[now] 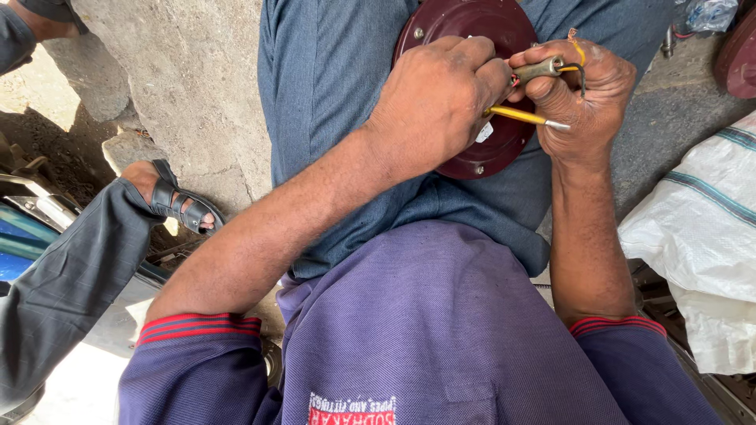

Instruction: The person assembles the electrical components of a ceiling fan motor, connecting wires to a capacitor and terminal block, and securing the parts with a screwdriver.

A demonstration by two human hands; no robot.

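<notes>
A round maroon metal disc (pixel 465 24) with small bolts on its rim lies on my lap, over grey-blue trousers. My left hand (pixel 437 98) is closed above the disc, fingertips pinching at a small part next to a yellow-sheathed wire (pixel 520 116). My right hand (pixel 579 94) grips a small grey metal connector (pixel 539 69) with thin yellow and black wires looped over its fingers. The two hands touch at the fingertips over the disc's right side. What the left fingertips pinch is hidden.
Another person's leg in grey trousers and a sandalled foot (pixel 177 205) are at the left, on rough concrete (pixel 181 86). A white woven sack (pixel 701 236) lies at the right. Another maroon disc edge (pixel 740 59) shows at the top right.
</notes>
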